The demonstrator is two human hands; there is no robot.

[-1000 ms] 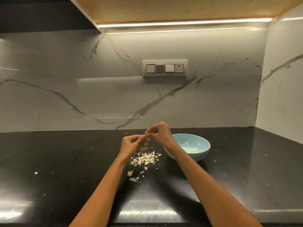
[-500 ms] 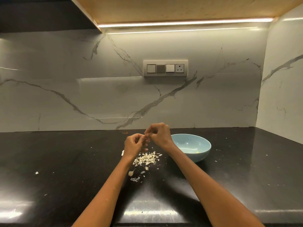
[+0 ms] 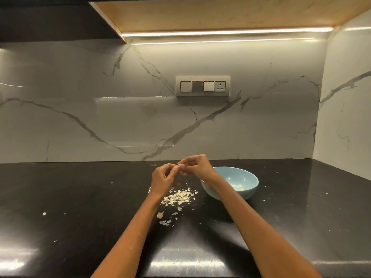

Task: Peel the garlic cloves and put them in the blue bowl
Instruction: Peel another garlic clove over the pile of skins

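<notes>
Your hands have shifted a little since a second ago: the left hand [image 3: 163, 177] has come up and closed in toward the right, and both now meet above the counter.

Nearest you, your forearms reach forward over the black counter [image 3: 70, 207], which shines under the light. Small white flecks lie scattered on it. Further out, below your hands, sits a pile of peels [image 3: 179, 196], with a few loose scraps nearer you.

Above that pile, your left hand has its fingers curled and pinches the clove [image 3: 178, 167], which shows only as a small pale bit between the fingertips. Your right hand [image 3: 197, 166] meets it from the other side, fingers bent, thumb and forefinger pinching at the same clove. How much skin is on it is too small to tell.

Just right of your hands and partly behind your right wrist stands the bowl [image 3: 249, 187], upright on the counter. A small yellowish bit lies inside it near the bottom; whether it is a clove cannot be told.

Beyond the counter rises the marble wall [image 3: 100, 117], with a switch plate [image 3: 202, 86] on it, and a light strip [image 3: 220, 34] glows under the cabinet above.
</notes>
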